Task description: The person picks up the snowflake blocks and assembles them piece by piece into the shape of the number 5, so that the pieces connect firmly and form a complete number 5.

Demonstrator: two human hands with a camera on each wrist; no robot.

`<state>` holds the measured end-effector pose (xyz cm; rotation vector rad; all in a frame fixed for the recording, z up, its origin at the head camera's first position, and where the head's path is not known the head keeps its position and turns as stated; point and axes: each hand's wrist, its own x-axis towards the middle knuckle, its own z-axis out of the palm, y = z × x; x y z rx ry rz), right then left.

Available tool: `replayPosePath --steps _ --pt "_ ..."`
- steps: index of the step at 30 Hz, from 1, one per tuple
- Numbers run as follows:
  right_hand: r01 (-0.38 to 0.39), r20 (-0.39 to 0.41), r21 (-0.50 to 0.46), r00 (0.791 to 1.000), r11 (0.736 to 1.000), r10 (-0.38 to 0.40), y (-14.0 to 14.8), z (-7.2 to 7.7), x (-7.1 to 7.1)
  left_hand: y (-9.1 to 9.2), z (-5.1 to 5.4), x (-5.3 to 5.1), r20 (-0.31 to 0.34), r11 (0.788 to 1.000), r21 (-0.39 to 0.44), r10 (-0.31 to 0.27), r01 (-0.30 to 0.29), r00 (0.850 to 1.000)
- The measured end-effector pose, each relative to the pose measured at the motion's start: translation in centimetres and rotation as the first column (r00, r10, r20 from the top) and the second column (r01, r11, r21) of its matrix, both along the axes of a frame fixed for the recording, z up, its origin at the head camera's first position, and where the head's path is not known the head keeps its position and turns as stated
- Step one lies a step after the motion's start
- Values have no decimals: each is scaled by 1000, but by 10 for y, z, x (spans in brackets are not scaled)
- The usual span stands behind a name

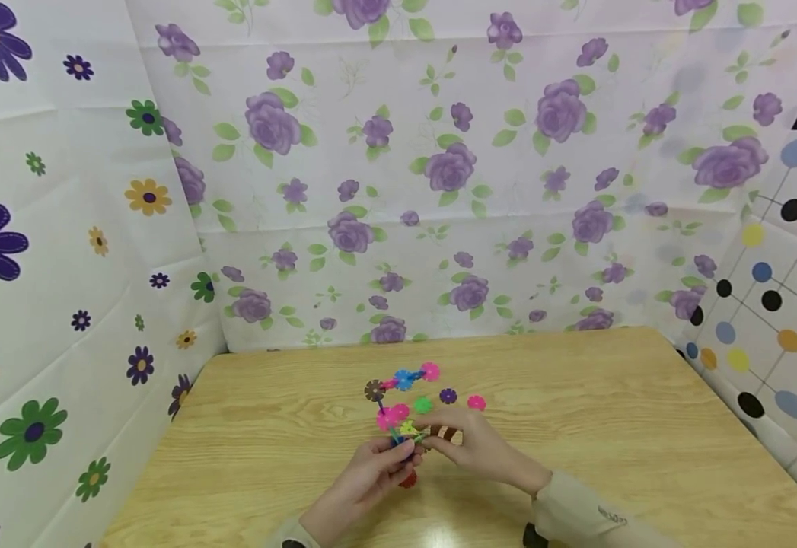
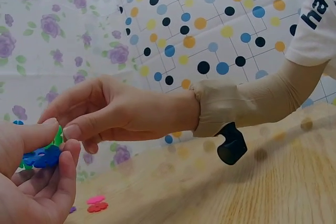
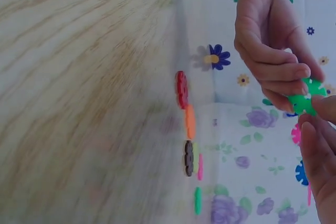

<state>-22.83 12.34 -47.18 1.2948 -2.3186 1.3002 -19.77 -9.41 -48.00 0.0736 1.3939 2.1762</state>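
Observation:
In the head view my left hand [image 1: 379, 472] grips the lower end of a chain of interlocking plastic snowflake discs. A blue disc [image 2: 43, 157] shows in its fingers in the left wrist view. The chain rises past pink discs [image 1: 386, 418] to a brown disc [image 1: 374, 390], then runs right through a light blue disc [image 1: 403, 380] to a pink one. My right hand [image 1: 473, 447] pinches a green disc [image 3: 307, 100] against the blue one, thumb and fingertips close to the left hand's. Whether the two discs are slotted together is hidden by fingers.
Loose discs lie on the wooden table [image 1: 268, 426]: green [image 1: 423, 405], purple [image 1: 448, 396] and pink [image 1: 476, 403] beyond the hands, red [image 1: 408, 480] below them. The right wrist view shows an orange disc [image 3: 190, 121] and a brown one [image 3: 188, 158]. Patterned cloths surround the table.

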Motion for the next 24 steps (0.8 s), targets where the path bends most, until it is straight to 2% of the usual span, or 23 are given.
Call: replayPosePath --steps 5,12,18,24 --pt "63 118 76 990 995 -72 4 -4 -4 -7 -3 -3 1 998 -43 51 -51 999" --pt "52 240 193 966 980 -99 8 -9 -9 -17 -4 -5 -18 991 -89 95 -96 995" --pt "32 238 248 967 968 -93 9 -18 -15 -23 -4 -7 -19 989 -89 115 -116 993" --pt "26 236 280 967 960 -95 8 -19 -18 -28 -7 -7 -23 993 -81 86 -88 996"
